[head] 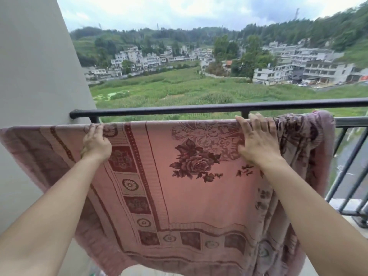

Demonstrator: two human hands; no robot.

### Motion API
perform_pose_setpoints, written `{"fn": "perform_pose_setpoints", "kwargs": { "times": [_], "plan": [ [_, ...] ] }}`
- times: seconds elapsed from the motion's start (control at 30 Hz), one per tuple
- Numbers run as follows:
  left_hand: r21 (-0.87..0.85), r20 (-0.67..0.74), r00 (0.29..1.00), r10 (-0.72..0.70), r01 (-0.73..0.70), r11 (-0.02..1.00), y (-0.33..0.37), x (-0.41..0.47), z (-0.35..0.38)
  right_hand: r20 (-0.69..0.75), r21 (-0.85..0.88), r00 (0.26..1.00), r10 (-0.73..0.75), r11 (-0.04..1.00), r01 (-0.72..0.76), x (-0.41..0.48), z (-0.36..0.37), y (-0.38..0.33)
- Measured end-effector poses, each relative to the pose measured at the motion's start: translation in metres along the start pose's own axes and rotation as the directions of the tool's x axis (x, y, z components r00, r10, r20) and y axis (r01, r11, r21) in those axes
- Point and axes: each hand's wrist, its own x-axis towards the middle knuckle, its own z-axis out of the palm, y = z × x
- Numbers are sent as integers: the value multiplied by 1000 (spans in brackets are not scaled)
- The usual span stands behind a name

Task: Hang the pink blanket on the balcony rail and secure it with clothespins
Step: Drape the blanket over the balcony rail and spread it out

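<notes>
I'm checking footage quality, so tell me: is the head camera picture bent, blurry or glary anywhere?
Head view: wide-angle distortion bows the balcony rail and tilts the wall; flat overcast light, no hard shadows or glare; the pink blanket is sharp mid-frame; the hills smear toward the top right corner.

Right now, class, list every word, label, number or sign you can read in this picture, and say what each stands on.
No text here can be read.
Pink floral woven blanket: flower and border patterns only, no letters.
Black metal balcony rail: no markings visible.
Red patch on a distant pale building: possibly a sign, too small and blurred to read.
</notes>
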Motion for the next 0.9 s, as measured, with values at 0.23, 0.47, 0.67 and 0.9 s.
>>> {"fn": "perform_pose_setpoints", "kwargs": {
  "times": [0.23,0.47,0.67,0.9],
  "plan": [
    [36,-225,974,-36,45,998,44,-19,16,-81,-9,992,94,995,-95,-3,14,20],
    [-65,-229,788,572,-599,798,201,-64,73,-309,169,938,158,979,-110,-11,12,33],
    [-137,-152,545,824,-838,529,333,-122,99,-343,518,625,701,696,-497,-26,9,115],
    [-60,-123,618,776,-785,616,392,-157,128,504,770,737,450,152,-620,-37,-25,155]
  ]
}}
